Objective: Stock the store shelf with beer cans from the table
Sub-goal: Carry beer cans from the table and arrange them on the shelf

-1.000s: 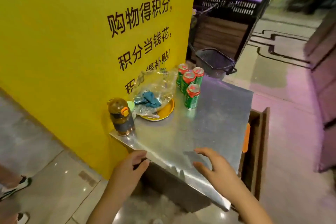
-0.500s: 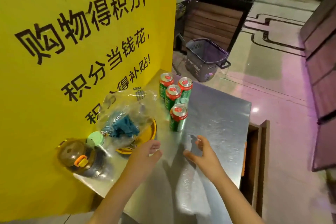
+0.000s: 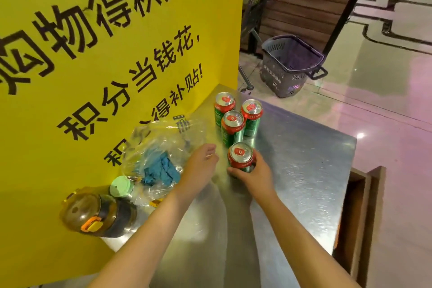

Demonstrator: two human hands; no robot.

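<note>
Several green beer cans with red tops stand upright on a steel table [image 3: 304, 170]. The nearest can [image 3: 240, 155] has my right hand [image 3: 253, 174] wrapped around its lower body, and it still rests on the table. Behind it stand three more cans: a middle can [image 3: 232, 127], a back left can [image 3: 224, 106] and a back right can [image 3: 252, 116]. My left hand [image 3: 201, 166] hovers just left of the nearest can, fingers loosely curled and holding nothing. No store shelf is in view.
A yellow sign wall [image 3: 93, 54] borders the table's left side. A clear plastic bag [image 3: 161, 154] with a blue cloth, a green-lidded cup [image 3: 121, 186] and a brown bottle [image 3: 98, 215] lie along it. A grey shopping basket [image 3: 289, 65] stands on the floor beyond. A wooden crate [image 3: 360, 213] sits at the right.
Both hands have moved forward from the table's near edge to the cans. My right hand has closed around the nearest can. The camera has come closer to the table.
</note>
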